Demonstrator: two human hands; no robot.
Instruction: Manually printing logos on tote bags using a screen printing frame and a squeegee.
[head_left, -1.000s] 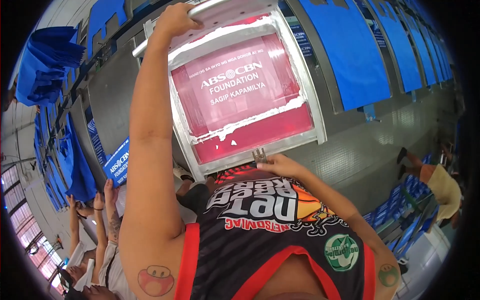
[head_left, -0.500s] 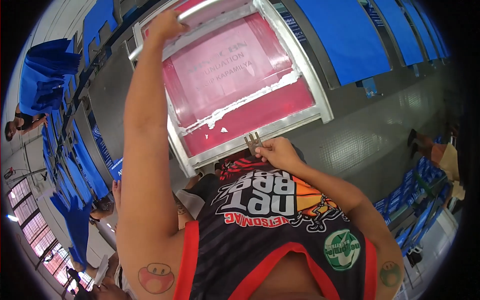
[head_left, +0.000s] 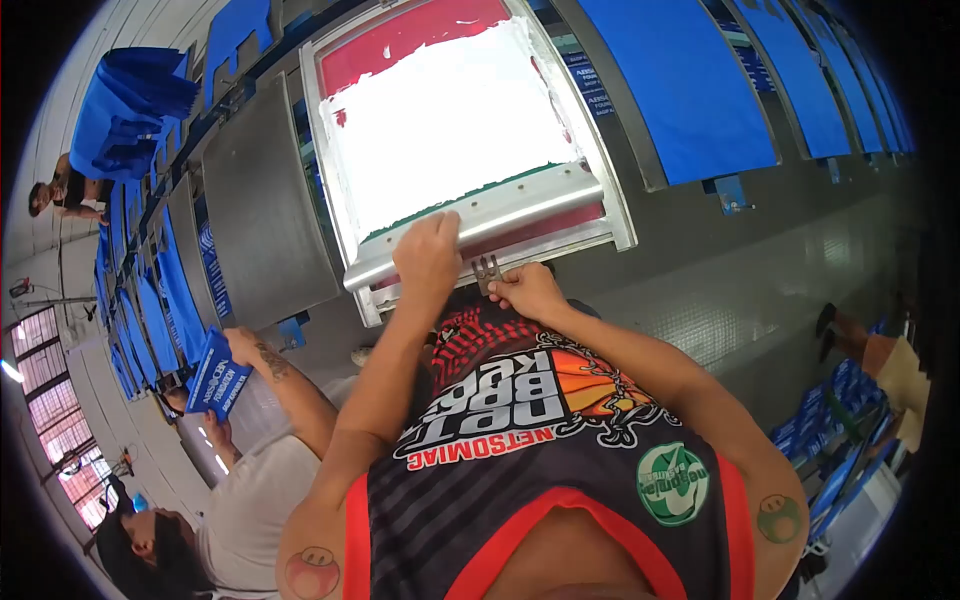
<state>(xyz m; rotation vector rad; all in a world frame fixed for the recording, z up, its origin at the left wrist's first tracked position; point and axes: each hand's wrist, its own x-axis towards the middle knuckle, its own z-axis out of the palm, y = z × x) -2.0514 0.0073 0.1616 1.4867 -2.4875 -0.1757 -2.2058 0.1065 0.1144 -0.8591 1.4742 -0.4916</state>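
Note:
A metal-framed screen [head_left: 622,225] lies in front of me, its red mesh [head_left: 385,40] showing at the edges around a broad layer of white paste [head_left: 440,110]. My left hand [head_left: 426,250] is closed on a long metal squeegee bar [head_left: 540,200], which crosses the near part of the screen just beyond a strip of red mesh. My right hand [head_left: 522,288] pinches a small pronged metal fitting [head_left: 487,270] at the middle of the screen frame's front edge, close to my body.
Metal platens [head_left: 255,190] and blue fabric pieces [head_left: 680,90] line both sides. A blue fabric bundle [head_left: 130,105] is at upper left. A co-worker in white [head_left: 250,505] holds a printed blue piece [head_left: 215,375] at lower left. Other people [head_left: 70,195] stand farther left and at right [head_left: 890,380].
My left hand has drawn the bar from the screen's far end toward me, and white paste now covers much of the mesh where the red print showed. My right hand stays on the fitting.

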